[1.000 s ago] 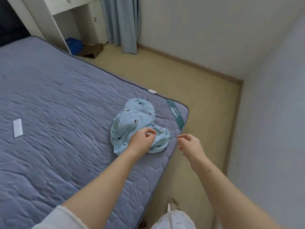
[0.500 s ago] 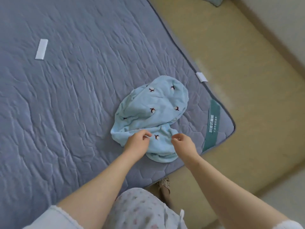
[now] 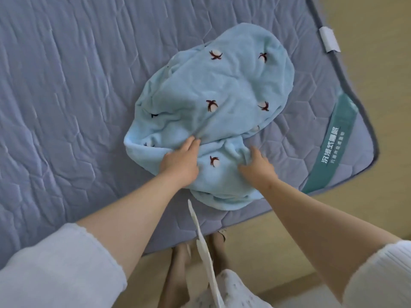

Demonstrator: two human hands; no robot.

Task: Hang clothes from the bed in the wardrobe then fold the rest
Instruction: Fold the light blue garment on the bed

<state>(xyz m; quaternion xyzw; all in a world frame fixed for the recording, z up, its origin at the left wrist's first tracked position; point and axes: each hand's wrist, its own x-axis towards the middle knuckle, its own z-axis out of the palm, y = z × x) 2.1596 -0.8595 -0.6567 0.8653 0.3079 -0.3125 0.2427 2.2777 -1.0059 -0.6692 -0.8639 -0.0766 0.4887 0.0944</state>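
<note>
A crumpled light-blue fleece garment (image 3: pixel 213 90) with small dark embroidered motifs lies on the grey-blue quilted bed (image 3: pixel 66 85), near the bed's right corner. My left hand (image 3: pixel 181 162) lies on the garment's near fold, its fingers tucked into a crease of the cloth. My right hand (image 3: pixel 255 165) digs its fingers into the fabric a little to the right. Both hands are on the bunched lower part of the garment.
The bed's front edge runs just below my arms, with my bare feet (image 3: pixel 178 263) on the tan floor (image 3: pixel 378 63) beside it. A green label band (image 3: pixel 333 138) crosses the bed's corner. A white tag (image 3: pixel 329 40) sticks out at the bed's right edge.
The view has tilted down and closed in on the bed. My right hand has come in from the bed's edge onto the garment, and both hands have pushed into its folds.
</note>
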